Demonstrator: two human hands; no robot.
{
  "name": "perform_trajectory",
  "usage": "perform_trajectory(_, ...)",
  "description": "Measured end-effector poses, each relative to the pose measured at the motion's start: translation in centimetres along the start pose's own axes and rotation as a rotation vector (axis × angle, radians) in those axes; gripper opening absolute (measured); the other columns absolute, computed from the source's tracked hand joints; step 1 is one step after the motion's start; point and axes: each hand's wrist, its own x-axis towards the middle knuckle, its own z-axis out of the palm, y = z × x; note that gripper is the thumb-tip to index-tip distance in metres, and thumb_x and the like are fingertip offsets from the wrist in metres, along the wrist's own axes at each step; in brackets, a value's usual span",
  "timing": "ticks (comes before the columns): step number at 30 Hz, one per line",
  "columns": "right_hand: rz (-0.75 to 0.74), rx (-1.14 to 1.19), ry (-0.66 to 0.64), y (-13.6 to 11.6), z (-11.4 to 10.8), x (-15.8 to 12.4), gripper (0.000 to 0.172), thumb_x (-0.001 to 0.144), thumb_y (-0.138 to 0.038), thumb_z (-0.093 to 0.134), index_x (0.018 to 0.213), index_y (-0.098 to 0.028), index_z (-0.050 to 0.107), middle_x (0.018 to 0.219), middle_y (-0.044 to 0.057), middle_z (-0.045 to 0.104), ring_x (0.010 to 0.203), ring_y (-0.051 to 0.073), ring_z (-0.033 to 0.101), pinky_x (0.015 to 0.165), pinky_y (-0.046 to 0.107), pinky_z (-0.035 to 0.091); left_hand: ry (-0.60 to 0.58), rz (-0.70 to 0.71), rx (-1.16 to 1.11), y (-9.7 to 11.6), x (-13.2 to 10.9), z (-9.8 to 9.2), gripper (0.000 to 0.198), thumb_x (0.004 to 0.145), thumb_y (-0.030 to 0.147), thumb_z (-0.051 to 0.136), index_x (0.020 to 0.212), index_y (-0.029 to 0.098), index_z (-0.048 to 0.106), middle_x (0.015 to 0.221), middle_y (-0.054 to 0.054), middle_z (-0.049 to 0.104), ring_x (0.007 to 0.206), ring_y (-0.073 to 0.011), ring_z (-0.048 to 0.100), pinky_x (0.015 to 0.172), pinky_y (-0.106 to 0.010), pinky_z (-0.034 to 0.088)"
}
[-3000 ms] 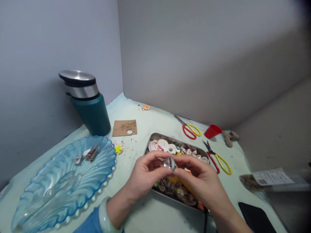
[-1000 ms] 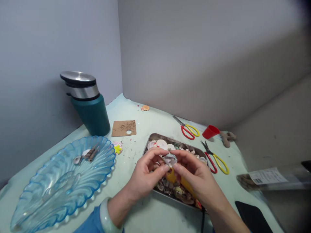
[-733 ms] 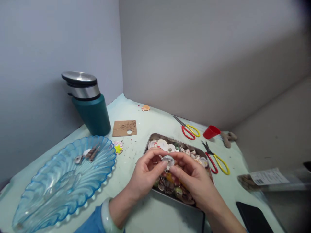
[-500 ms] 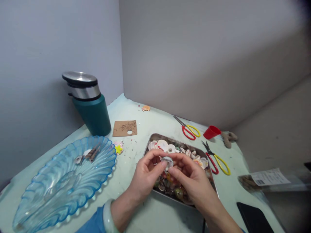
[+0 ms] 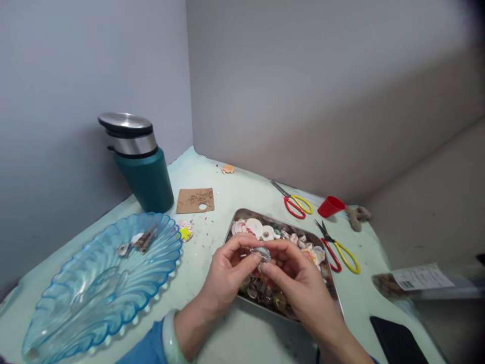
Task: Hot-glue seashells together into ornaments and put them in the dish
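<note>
At the frame's lower centre, the left hand [image 5: 227, 273] and right hand [image 5: 303, 278] together pinch a small grey shell-like piece [image 5: 261, 252] over a metal tray [image 5: 275, 222]. On the worktop [image 5: 242, 189], a blue dish [image 5: 147, 278] sits lower left, a teal bottle [image 5: 146, 179] above it.

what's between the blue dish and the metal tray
In the head view, a star-marked round piece beside the blue dish, then tiny scraps on the pale tabletop; lower down, the left hand extends over the metal tray.
</note>
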Motion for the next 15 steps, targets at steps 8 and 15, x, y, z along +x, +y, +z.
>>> perform_trajectory(8, 0.091, 0.121, 0.011, -0.5, -0.6, 0.2, 0.029, 0.076, -0.034, 0.073, 0.098, -0.02, 0.061, 0.065, -0.004, 0.056, 0.054, 0.009, 0.051, 0.049, 0.019, 0.043, 0.012, -0.091, -0.084, 0.3, 0.1, 0.1, 0.023, 0.078, 0.027, 0.068, 0.099, 0.018, 0.065, 0.093, -0.004, 0.066, 0.073, -0.0118, 0.06, 0.068, -0.023, 0.049)
perform_trajectory(15, 0.159, 0.246, -0.026, 0.0, -1.1, 0.4, 0.03, 0.079, -0.035, 0.071, 0.1, -0.018, 0.058, 0.06, -0.005, 0.056, 0.053, 0.008, 0.049, 0.05, 0.018, 0.041, 0.163, -0.136, -0.019, 0.3, 0.7, 0.0, 0.019, 0.08, 0.033, 0.065, 0.079, 0.014, 0.061, 0.05, 0.005, 0.055, 0.047, -0.0074, 0.052, 0.054, -0.019, 0.042)
